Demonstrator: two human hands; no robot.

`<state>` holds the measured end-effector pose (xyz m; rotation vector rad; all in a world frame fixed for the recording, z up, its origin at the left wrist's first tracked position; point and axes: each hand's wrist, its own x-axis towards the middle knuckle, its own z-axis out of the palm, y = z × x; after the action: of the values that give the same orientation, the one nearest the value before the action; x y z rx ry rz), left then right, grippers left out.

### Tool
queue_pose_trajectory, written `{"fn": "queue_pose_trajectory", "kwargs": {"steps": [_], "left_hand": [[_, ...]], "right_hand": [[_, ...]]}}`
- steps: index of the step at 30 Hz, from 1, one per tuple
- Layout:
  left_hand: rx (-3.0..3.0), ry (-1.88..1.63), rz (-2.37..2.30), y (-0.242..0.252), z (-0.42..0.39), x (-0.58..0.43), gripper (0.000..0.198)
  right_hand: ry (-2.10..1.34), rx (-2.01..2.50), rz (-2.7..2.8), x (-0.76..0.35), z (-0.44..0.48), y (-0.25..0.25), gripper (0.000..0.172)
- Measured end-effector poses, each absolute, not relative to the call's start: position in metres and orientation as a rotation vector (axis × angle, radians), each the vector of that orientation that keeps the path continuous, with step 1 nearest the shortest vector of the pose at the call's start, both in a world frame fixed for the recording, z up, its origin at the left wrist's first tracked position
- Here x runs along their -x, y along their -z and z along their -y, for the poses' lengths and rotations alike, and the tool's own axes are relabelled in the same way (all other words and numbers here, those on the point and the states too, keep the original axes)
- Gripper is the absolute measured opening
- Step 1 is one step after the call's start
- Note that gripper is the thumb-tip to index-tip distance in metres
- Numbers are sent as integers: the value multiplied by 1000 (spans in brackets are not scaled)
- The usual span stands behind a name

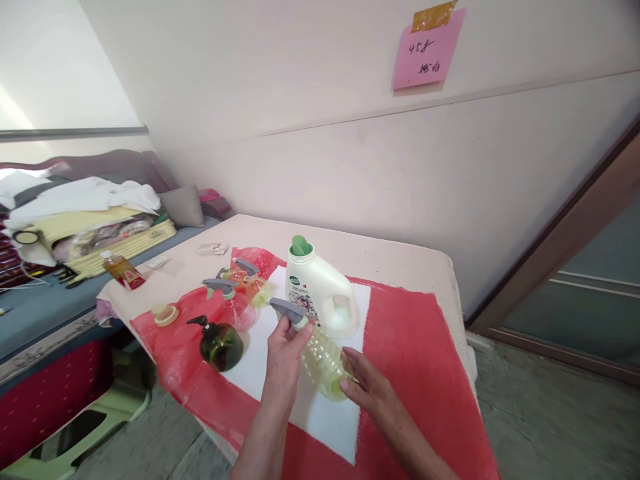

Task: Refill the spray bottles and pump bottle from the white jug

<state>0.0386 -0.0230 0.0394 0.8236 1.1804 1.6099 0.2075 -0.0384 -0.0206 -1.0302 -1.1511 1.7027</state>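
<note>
A clear yellow-green spray bottle point(323, 360) with a grey trigger head is held tilted over a white cloth point(320, 413). My left hand point(284, 357) grips its neck just under the trigger head. My right hand point(370, 387) wraps around the bottle's base. Just behind stands a white detergent jug point(320, 290) with a green cap. To the left are a pink spray bottle point(235, 307), an orange and yellow spray bottle point(250, 283) and a dark green pump bottle point(220, 343).
A red cloth point(415, 360) covers the table under the white one. A small round lid point(166, 315) and a small amber bottle point(123, 270) lie at the table's left end. A bed with piled linen stands at far left. A pink note is stuck on the wall.
</note>
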Motion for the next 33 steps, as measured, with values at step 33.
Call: {"fn": "queue_pose_trajectory", "kwargs": {"steps": [33], "left_hand": [[-964,-1696,-1867,-12,-3,21,25]], "right_hand": [[-1531,1312,1325,-206,42,16,39]]}}
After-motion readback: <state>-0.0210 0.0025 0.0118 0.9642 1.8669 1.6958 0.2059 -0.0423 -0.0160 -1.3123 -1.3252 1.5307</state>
